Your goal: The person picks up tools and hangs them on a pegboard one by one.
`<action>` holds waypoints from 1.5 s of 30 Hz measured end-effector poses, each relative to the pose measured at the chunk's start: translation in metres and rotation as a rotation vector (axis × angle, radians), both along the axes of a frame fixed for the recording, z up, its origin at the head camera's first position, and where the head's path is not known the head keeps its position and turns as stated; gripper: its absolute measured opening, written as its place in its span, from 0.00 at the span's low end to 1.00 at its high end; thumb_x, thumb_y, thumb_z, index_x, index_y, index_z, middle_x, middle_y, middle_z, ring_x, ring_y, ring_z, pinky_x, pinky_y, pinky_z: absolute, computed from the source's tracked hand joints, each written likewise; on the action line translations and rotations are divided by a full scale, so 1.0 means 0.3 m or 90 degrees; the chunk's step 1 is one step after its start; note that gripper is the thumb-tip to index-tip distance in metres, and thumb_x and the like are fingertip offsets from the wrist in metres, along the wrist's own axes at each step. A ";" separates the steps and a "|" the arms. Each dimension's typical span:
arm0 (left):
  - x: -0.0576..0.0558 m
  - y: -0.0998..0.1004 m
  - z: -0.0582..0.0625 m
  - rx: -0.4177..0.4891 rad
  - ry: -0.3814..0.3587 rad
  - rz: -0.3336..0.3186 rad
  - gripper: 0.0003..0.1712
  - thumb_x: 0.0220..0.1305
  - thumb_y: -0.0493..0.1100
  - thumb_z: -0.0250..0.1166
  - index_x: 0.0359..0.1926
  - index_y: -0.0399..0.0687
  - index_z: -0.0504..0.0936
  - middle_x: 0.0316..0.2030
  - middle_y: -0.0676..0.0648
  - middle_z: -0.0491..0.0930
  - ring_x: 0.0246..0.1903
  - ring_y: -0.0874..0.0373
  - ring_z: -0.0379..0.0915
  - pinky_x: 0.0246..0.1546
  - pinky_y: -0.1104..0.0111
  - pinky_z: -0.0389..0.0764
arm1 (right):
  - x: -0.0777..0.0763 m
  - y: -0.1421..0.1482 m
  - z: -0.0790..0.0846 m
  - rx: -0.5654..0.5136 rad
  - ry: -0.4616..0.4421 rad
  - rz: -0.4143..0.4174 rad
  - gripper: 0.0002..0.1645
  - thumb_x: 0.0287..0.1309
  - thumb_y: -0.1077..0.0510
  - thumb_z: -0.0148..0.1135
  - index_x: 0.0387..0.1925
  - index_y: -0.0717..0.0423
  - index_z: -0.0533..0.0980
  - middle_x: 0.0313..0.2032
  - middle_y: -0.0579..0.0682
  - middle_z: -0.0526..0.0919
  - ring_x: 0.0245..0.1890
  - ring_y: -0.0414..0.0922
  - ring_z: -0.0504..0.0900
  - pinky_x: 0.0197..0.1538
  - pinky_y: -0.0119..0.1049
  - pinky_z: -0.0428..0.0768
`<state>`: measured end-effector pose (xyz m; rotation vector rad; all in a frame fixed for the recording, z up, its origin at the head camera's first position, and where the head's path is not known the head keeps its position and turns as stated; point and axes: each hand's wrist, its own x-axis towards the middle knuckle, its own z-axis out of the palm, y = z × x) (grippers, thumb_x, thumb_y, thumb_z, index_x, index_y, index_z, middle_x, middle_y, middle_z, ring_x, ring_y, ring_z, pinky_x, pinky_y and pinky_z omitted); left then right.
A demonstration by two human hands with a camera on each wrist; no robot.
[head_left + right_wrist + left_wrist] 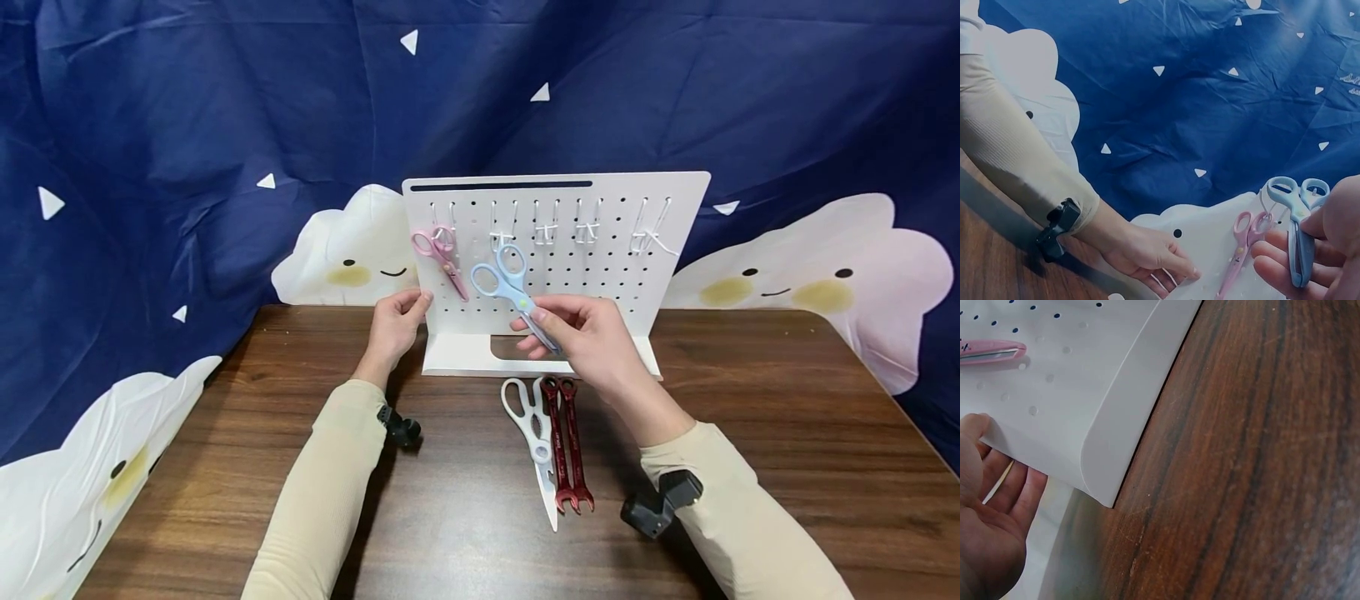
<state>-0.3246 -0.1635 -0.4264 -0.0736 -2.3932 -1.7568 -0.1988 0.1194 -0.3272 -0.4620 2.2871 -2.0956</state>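
Light blue scissors (pixel 522 302) are pinched by the blades between the thumb and fingers of my right hand (pixel 600 337). Their handle loops point up, in front of a white pegboard (pixel 457 323). My left hand (pixel 393 329) grips the board's left edge; in the left wrist view the thumb lies on the front and the other fingers reach behind. Pink scissors (pixel 450 268) hang from the leftmost hook, blades down. The right wrist view shows the blue scissors (pixel 1299 215) closed, with the pink scissors (pixel 1239 253) beyond them.
Several white hooks (pixel 587 232) line the board's upper part, the rightmost one (pixel 643 242) with a bar sticking out askew. White kitchen scissors (pixel 541 451) and two red wrenches (pixel 576 442) lie on the wooden table (pixel 300 375) before the board. Behind hangs a blue curtain (pixel 225 100).
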 end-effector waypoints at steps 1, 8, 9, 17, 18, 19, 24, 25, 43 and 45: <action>0.000 0.000 0.000 0.000 0.000 0.001 0.22 0.81 0.47 0.65 0.61 0.33 0.86 0.53 0.31 0.88 0.45 0.48 0.85 0.50 0.64 0.86 | -0.004 0.000 -0.003 0.001 -0.003 -0.001 0.19 0.81 0.64 0.57 0.62 0.75 0.79 0.45 0.64 0.93 0.34 0.39 0.93 0.43 0.38 0.92; 0.005 0.007 0.006 -0.002 0.007 0.002 0.21 0.80 0.47 0.66 0.60 0.33 0.87 0.50 0.30 0.89 0.43 0.48 0.85 0.43 0.74 0.81 | -0.027 -0.004 -0.019 -0.006 -0.015 -0.005 0.18 0.81 0.65 0.56 0.61 0.75 0.79 0.47 0.70 0.91 0.34 0.40 0.93 0.43 0.39 0.92; 0.006 0.007 0.007 -0.004 0.006 0.002 0.21 0.80 0.47 0.66 0.60 0.33 0.87 0.50 0.31 0.89 0.43 0.49 0.85 0.42 0.75 0.81 | -0.029 -0.005 -0.020 -0.008 -0.015 -0.003 0.18 0.81 0.65 0.56 0.61 0.76 0.79 0.47 0.70 0.90 0.34 0.40 0.93 0.43 0.39 0.92; 0.008 0.005 0.008 0.006 -0.001 -0.001 0.21 0.81 0.46 0.65 0.61 0.33 0.86 0.52 0.30 0.88 0.45 0.47 0.85 0.50 0.63 0.86 | -0.045 -0.019 -0.024 -0.009 -0.013 -0.002 0.18 0.81 0.65 0.57 0.61 0.76 0.79 0.46 0.65 0.92 0.33 0.39 0.92 0.42 0.38 0.92; 0.007 0.005 0.007 0.005 -0.002 -0.001 0.21 0.81 0.47 0.65 0.61 0.33 0.86 0.52 0.30 0.88 0.45 0.47 0.85 0.50 0.64 0.86 | -0.048 -0.020 -0.026 -0.008 -0.014 -0.001 0.19 0.81 0.65 0.57 0.61 0.76 0.78 0.46 0.66 0.92 0.33 0.39 0.92 0.42 0.38 0.92; 0.007 0.005 0.006 0.005 -0.003 -0.001 0.22 0.81 0.47 0.65 0.61 0.33 0.86 0.52 0.31 0.88 0.45 0.47 0.85 0.49 0.66 0.85 | -0.051 -0.021 -0.029 -0.005 -0.015 -0.001 0.19 0.81 0.65 0.57 0.62 0.76 0.78 0.46 0.66 0.92 0.33 0.40 0.93 0.42 0.38 0.92; 0.005 0.003 0.003 0.000 -0.005 -0.002 0.22 0.81 0.47 0.65 0.62 0.33 0.86 0.53 0.31 0.88 0.45 0.49 0.85 0.45 0.74 0.83 | -0.067 -0.026 -0.043 0.003 -0.041 -0.005 0.19 0.81 0.64 0.57 0.62 0.76 0.78 0.47 0.66 0.92 0.33 0.42 0.93 0.43 0.40 0.92; 0.006 0.003 0.004 -0.001 -0.006 -0.001 0.22 0.81 0.47 0.65 0.61 0.33 0.86 0.53 0.31 0.88 0.45 0.49 0.85 0.44 0.74 0.83 | -0.071 -0.028 -0.046 0.005 -0.046 -0.009 0.19 0.81 0.64 0.57 0.62 0.75 0.78 0.48 0.66 0.92 0.33 0.42 0.93 0.43 0.40 0.92; 0.002 0.003 0.004 0.004 0.003 -0.001 0.21 0.80 0.47 0.66 0.60 0.32 0.87 0.51 0.31 0.89 0.41 0.53 0.84 0.48 0.65 0.86 | -0.183 -0.058 -0.081 -0.005 -0.125 -0.089 0.18 0.81 0.60 0.59 0.59 0.72 0.81 0.47 0.66 0.92 0.32 0.39 0.93 0.52 0.47 0.91; 0.002 0.001 0.003 0.004 0.003 0.000 0.21 0.80 0.46 0.66 0.59 0.33 0.87 0.50 0.31 0.89 0.41 0.54 0.84 0.45 0.70 0.84 | -0.196 -0.062 -0.086 -0.006 -0.130 -0.095 0.18 0.81 0.60 0.60 0.59 0.71 0.82 0.48 0.66 0.92 0.32 0.39 0.93 0.54 0.49 0.90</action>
